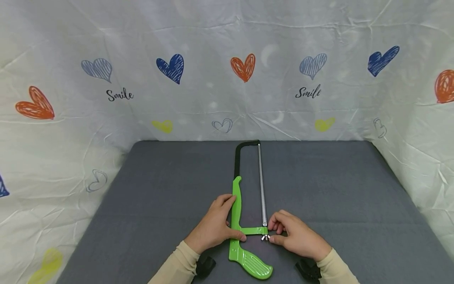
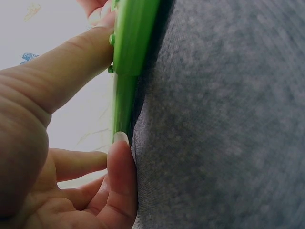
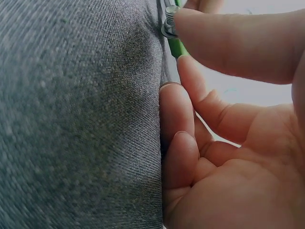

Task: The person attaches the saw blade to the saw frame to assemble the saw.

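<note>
A hacksaw (image 1: 236,215) with a green handle and black front bow lies on the grey table, its silver blade (image 1: 262,185) on the right side. My left hand (image 1: 211,230) grips the green frame, thumb laid across it above the pistol grip (image 1: 255,266). At the blade's near end sits a metal wing nut (image 1: 265,238). My right hand (image 1: 299,238) has its thumb on the wing nut and its index finger by the green crosspiece (image 1: 253,231). In the right wrist view the threaded bolt end (image 3: 170,16) shows beside the thumb; its other fingers are curled against the cloth.
The table (image 1: 170,177) is covered in grey cloth. A white curtain (image 1: 198,31) printed with hearts and "Smile" hangs behind and at both sides. Black straps (image 1: 205,267) show at both wrists.
</note>
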`<state>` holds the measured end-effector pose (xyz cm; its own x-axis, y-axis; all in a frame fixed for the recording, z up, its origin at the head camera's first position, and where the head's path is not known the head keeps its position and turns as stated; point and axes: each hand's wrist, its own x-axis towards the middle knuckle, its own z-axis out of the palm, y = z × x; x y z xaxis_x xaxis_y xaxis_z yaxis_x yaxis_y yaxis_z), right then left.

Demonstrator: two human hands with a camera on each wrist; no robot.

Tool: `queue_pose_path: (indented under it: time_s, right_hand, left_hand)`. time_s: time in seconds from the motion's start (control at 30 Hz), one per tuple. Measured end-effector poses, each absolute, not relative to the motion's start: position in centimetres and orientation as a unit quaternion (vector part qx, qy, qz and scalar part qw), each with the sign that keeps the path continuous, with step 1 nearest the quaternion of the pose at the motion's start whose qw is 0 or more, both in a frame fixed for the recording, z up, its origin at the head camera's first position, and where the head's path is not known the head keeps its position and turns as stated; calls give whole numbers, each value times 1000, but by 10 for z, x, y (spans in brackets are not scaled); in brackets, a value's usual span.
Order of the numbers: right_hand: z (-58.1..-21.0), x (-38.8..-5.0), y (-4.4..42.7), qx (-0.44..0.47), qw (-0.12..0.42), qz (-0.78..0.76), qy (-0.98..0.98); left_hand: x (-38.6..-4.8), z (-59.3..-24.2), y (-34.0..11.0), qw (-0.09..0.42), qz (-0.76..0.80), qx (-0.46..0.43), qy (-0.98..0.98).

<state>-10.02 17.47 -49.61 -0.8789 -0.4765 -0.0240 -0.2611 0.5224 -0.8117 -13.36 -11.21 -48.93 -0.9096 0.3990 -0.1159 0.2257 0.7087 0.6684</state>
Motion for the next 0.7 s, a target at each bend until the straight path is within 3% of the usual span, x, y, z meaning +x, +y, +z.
queue_pose_path:
  time_s: [0.7]
  right_hand:
    - [-498,-102,172,-187,123,-432,873]
  left_hand:
    - [-136,-490,-111,124,344,169,915]
